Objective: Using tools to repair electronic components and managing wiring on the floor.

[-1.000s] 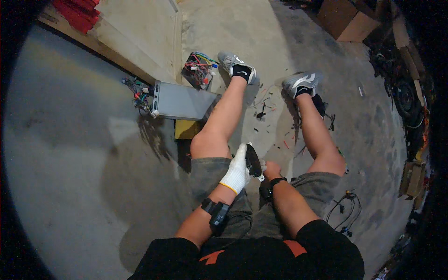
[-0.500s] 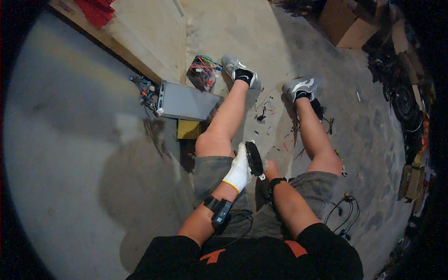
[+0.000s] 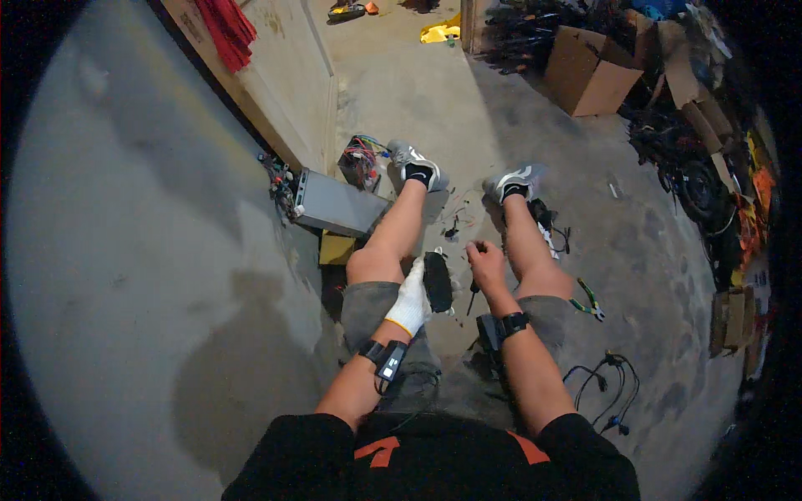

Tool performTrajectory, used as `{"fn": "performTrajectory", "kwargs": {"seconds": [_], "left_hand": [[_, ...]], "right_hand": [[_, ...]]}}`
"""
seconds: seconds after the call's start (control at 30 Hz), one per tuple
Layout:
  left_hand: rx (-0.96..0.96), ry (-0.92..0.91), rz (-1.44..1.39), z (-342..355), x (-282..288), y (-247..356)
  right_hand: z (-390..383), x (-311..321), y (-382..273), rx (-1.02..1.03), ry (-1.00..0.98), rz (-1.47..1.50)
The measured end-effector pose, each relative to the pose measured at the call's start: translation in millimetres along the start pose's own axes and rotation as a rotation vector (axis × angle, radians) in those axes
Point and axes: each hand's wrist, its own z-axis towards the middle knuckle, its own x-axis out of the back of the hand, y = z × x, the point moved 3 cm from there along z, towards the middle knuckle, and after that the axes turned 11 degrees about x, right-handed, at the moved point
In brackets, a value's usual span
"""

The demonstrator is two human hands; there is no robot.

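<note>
My left hand point(image 3: 411, 296), in a white glove with yellow cuff, grips a black oblong part point(image 3: 437, 282) with light metal tabs at its ends. Just to its right, my bare right hand point(image 3: 487, 265) is closed, with a slim dark tool point(image 3: 474, 289), apparently a screwdriver, hanging beneath it; anything at the fingertips is too small to make out. Small loose bits and wires point(image 3: 452, 230) lie on the floor between my legs. Green-handled pliers point(image 3: 588, 299) lie by my right knee, and black cables point(image 3: 620, 384) are coiled lower right.
A grey metal case point(image 3: 338, 200) rests on a yellow block point(image 3: 337, 247), beside bundled wires point(image 3: 361, 159). A pale panel point(image 3: 288, 83) with red cloth point(image 3: 225, 33) runs along the left. Cardboard boxes point(image 3: 585, 75), a tyre point(image 3: 700, 190) and piled scrap line the right.
My right hand has come up and away from the black part, showing the dark tool beneath it. The view has tilted up, showing more of the far floor and doorway.
</note>
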Motion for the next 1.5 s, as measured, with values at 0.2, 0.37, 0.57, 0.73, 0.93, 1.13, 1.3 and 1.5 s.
{"fn": "performTrajectory", "kwargs": {"seconds": [0.2,0.37,0.57,0.73,0.93,1.13,1.3,1.5], "left_hand": [[0.034,-0.040,0.070,-3,1,-3],[-0.008,0.000,0.038,4,8,-11],[-0.077,-0.003,0.067,13,23,-8],[-0.073,0.001,0.068,18,20,-11],[-0.030,0.049,0.045,27,26,-11],[-0.036,0.048,0.071,28,31,-13],[-0.060,0.014,0.067,30,30,-14],[0.015,0.074,0.047,20,21,-17]], "right_hand": [[-30,-2,-26,0.119,-0.018,0.185],[-44,-19,-48,0.342,-0.156,0.095],[-53,-20,-58,0.536,-0.292,-0.092],[-51,-20,-47,0.568,-0.245,-0.029],[-51,-21,-45,0.559,-0.241,-0.042],[-53,-21,-49,0.524,-0.242,-0.021],[-50,-25,-44,0.548,-0.248,-0.045],[-48,-23,-37,0.517,-0.303,-0.063]]}}
